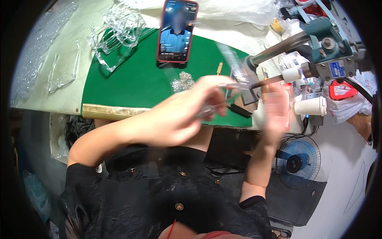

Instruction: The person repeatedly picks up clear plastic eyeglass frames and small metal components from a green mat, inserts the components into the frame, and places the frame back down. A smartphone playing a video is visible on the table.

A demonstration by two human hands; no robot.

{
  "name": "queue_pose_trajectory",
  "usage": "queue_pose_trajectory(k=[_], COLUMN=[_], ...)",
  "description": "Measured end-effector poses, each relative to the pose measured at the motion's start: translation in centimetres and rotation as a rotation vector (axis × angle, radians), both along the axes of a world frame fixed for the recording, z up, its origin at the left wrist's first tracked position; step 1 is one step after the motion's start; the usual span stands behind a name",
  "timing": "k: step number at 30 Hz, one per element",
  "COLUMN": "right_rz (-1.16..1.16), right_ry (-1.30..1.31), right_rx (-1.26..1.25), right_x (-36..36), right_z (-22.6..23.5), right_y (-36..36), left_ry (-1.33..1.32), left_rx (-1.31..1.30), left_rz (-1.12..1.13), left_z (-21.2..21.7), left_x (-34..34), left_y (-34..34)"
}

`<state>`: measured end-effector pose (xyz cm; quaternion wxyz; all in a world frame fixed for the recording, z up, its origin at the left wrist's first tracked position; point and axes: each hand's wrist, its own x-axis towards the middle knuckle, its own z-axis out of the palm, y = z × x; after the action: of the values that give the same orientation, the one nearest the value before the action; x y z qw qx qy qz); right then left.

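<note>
My left hand (191, 109) is raised over the green mat (131, 85), its fingers closed on a clear plastic piece (234, 65) that is blurred by motion. My right hand (275, 109) is beside it, also blurred, fingers up near the press's round metal bar (278, 47); I cannot tell whether it holds anything. A small heap of shiny silver parts (182, 81) lies on the mat behind my left hand.
A red-cased phone (177, 31) with a lit screen leans at the back of the mat. Clear plastic frames (119, 30) pile at the back left. A blue-green bench press (328, 38), paper cup (310, 106) and small blue fan (298, 162) stand right.
</note>
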<state>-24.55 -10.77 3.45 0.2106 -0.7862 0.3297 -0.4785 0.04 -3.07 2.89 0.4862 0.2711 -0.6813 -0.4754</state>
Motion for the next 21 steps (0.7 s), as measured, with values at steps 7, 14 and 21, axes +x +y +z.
queue_pose_trajectory(k=[7, 14, 21], right_rz=[0.049, 0.069, 0.113], right_ry=[0.318, 0.342, 0.555], right_rx=[0.18, 0.305, 0.027], right_x=[4.6, 5.2, 5.8], right_z=[-7.3, -7.2, -7.1], right_y=[3.5, 3.6, 3.9], left_ry=[-0.889, 0.156, 0.529], left_rx=[-0.544, -0.32, 0.058], left_rz=[0.787, 1.154, 0.474], left_z=[1.3, -1.3, -1.2], left_x=[13.0, 16.1, 11.8], left_y=[8.5, 8.3, 7.9])
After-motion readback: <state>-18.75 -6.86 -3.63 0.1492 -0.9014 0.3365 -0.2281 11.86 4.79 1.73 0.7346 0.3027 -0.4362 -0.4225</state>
